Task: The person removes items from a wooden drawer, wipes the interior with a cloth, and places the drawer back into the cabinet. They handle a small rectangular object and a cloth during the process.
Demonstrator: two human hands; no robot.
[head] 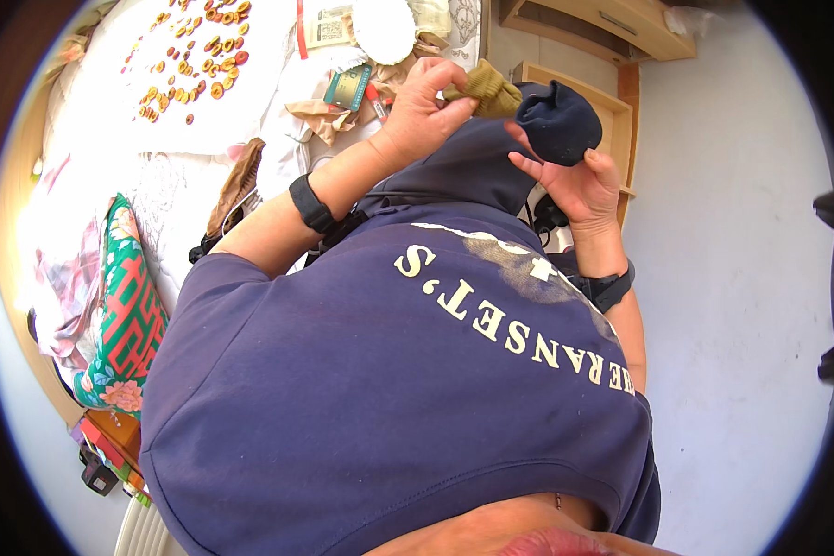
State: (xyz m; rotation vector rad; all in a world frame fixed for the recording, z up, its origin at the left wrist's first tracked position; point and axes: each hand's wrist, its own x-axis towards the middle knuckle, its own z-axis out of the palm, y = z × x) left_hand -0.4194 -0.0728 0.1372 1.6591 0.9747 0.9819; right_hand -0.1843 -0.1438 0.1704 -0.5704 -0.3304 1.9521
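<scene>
My left hand (431,101) pinches an olive ribbed knit sock (490,90) between thumb and fingers; the sock is bunched. To the right, my right hand (577,184) holds a dark navy fabric piece (561,125), rounded like a rolled sock, from below. The two fabric pieces nearly meet in front of my lap. Dark trousers (452,167) show beneath my hands, and part of the right fingers is hidden behind the navy fabric.
A bed (181,181) at the left carries drying fruit slices (212,66), packets and a green card (347,88). A patterned green pillow (125,313) lies nearer me. An open wooden drawer (611,115) stands ahead, below a wooden cabinet (598,28). Pale floor (730,278) stretches right.
</scene>
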